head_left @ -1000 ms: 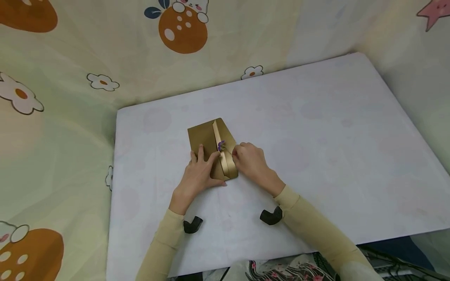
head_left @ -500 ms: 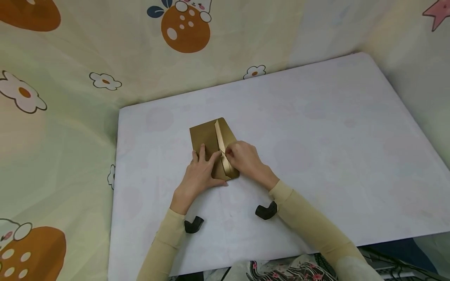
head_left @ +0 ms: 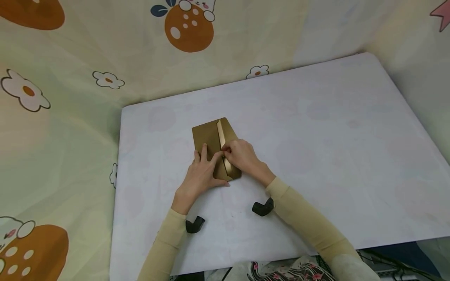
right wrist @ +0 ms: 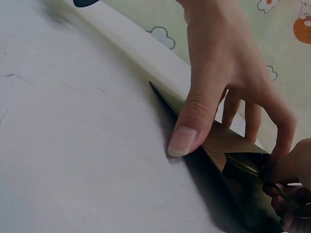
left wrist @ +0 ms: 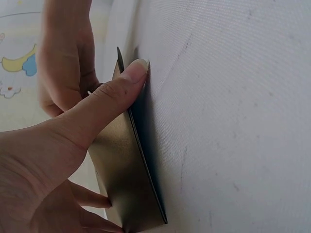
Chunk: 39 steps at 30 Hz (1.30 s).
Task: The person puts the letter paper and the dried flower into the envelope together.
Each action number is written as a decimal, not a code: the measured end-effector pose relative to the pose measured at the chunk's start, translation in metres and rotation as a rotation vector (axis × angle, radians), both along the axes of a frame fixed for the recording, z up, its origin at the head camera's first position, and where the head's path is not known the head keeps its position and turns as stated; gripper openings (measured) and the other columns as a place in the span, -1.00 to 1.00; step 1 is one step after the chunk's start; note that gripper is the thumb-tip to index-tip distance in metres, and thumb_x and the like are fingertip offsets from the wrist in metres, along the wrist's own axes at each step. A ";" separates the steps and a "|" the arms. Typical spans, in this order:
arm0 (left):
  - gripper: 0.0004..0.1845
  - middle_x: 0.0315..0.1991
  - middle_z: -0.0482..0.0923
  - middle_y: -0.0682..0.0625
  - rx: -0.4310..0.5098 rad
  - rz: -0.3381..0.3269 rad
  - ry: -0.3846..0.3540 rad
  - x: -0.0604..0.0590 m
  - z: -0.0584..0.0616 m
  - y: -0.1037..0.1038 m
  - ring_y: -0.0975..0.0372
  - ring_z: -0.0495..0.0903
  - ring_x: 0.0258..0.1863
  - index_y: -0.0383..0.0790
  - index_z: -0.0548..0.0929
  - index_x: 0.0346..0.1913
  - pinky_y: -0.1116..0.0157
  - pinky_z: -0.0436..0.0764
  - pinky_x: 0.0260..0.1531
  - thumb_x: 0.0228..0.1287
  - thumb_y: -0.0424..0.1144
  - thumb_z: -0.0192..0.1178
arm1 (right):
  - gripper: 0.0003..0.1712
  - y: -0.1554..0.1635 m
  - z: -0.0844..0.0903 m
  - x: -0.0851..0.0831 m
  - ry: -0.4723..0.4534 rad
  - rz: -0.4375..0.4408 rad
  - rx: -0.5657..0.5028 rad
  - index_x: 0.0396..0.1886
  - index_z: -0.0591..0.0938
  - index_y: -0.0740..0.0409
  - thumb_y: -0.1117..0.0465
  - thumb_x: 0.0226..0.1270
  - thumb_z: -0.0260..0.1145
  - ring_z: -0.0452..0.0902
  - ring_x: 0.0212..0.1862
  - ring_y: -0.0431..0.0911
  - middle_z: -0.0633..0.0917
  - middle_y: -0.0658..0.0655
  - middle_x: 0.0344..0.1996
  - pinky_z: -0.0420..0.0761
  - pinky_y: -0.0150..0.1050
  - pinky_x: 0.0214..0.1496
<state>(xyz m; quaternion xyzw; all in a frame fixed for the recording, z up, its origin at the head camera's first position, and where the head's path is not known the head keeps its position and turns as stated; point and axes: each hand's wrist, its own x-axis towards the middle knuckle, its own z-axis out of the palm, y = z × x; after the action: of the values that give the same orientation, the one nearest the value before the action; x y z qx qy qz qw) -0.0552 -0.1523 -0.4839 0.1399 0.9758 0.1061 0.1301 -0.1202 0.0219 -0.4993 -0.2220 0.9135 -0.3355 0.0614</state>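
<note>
White tabletop [head_left: 316, 136]: my left hand [head_left: 200, 175] flat on gold envelope [head_left: 207, 134], right hand [head_left: 242, 156] now pinching the sprig, purple flower tucked under flap.

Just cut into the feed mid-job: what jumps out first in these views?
A shiny gold paper envelope lies left of centre on the white table. The left hand presses flat on it, thumb at its near edge, while the right hand pinches at the open flap. Behind hangs a pale cloth backdrop printed with cartoon mushrooms and flowers.
</note>
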 end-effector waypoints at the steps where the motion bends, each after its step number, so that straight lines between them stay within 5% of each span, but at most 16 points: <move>1: 0.17 0.58 -0.05 -0.50 -0.001 -0.001 -0.003 0.000 0.000 0.000 -0.56 0.12 0.44 0.12 0.24 0.57 -0.23 0.69 -0.12 -0.11 0.41 0.52 | -0.88 0.001 -0.001 -0.001 -0.030 -0.005 -0.027 -0.20 0.82 0.22 0.29 0.39 0.39 0.71 -0.27 -0.05 0.81 0.12 -0.29 0.69 -0.18 -0.23; 9: 0.16 0.58 -0.04 -0.50 -0.009 -0.001 -0.003 0.001 0.001 0.001 -0.56 0.13 0.43 0.12 0.25 0.57 -0.21 0.70 -0.13 -0.10 0.40 0.52 | -0.81 0.012 0.002 -0.004 -0.259 -0.005 -0.160 -0.09 0.80 0.28 0.32 0.44 0.33 0.72 -0.14 -0.01 0.83 0.19 -0.17 0.67 -0.21 -0.11; 19: 0.16 0.56 -0.02 -0.52 0.012 -0.007 0.007 0.000 0.000 0.001 -0.56 0.15 0.42 0.11 0.24 0.57 -0.21 0.70 -0.12 -0.09 0.39 0.53 | -0.80 0.015 0.006 -0.004 -0.498 -0.023 -0.237 -0.06 0.79 0.30 0.35 0.44 0.31 0.65 -0.54 -0.16 0.82 0.18 -0.35 0.61 -0.37 -0.45; 26: 0.17 0.58 -0.03 -0.50 0.025 0.006 -0.007 -0.001 0.001 0.004 -0.53 0.13 0.45 0.14 0.22 0.58 -0.23 0.68 -0.10 -0.11 0.37 0.55 | -0.75 0.011 0.004 -0.003 -0.633 -0.045 -0.303 0.02 0.75 0.35 0.38 0.46 0.25 0.78 -0.38 -0.09 0.82 0.25 -0.22 0.73 -0.29 -0.27; 39: 0.15 0.59 -0.05 -0.47 0.017 0.021 -0.025 0.000 0.003 0.003 -0.52 0.10 0.47 0.13 0.25 0.56 -0.23 0.67 -0.05 -0.11 0.37 0.55 | -0.71 0.000 -0.002 -0.001 -0.567 -0.082 -0.290 -0.03 0.77 0.30 0.42 0.30 0.29 0.73 -0.42 -0.13 0.82 0.19 -0.31 0.68 -0.31 -0.24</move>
<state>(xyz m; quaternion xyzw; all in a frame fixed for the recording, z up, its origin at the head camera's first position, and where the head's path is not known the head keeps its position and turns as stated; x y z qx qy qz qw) -0.0556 -0.1497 -0.4813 0.1295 0.9746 0.1173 0.1401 -0.1209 0.0224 -0.5010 -0.0892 0.8107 -0.5129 0.2678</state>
